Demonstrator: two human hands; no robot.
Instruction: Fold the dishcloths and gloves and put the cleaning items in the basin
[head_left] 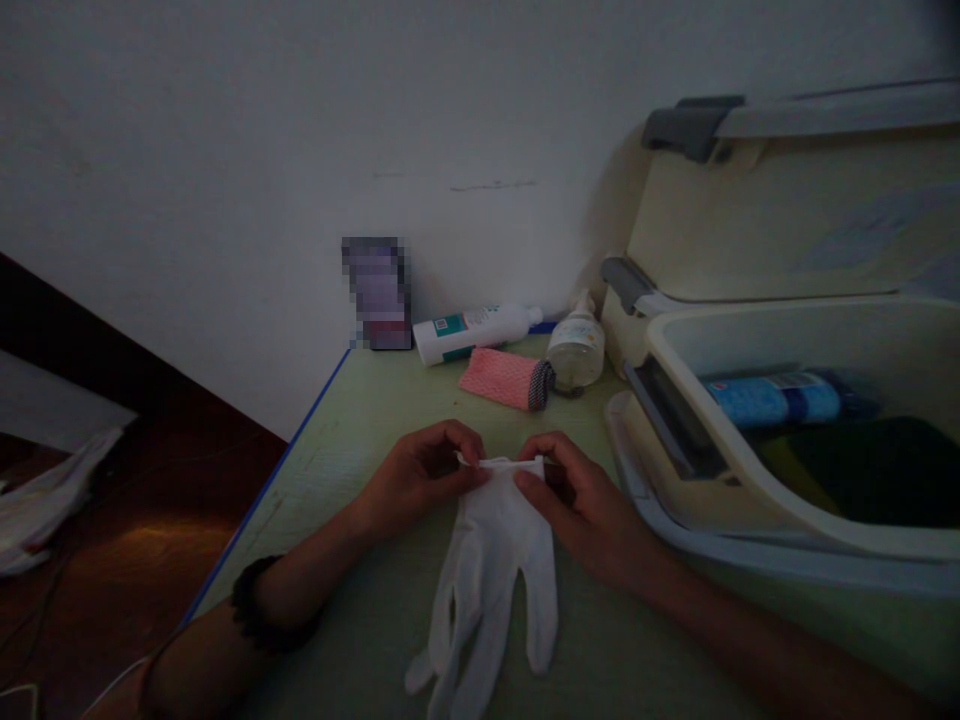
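Note:
A white glove (491, 560) hangs by its cuff between my two hands, its fingers pointing down toward me over the green table. My left hand (429, 465) pinches the left corner of the cuff between thumb and fingertips. At the right corner, my right hand (566, 495) grips the cuff edge in the same way. The cuff is stretched nearly straight between them. Just beyond my hands lies a folded pink cloth (501, 377) with a dark checked end.
Behind the cloth, a white bottle (476, 333) lies on its side, next to a clear pump bottle (577, 348). A phone (381, 293) leans on the wall. To the right stands an open lidded bin (656, 335) holding a blue packet (776, 398). The table (322, 440) has a blue left edge.

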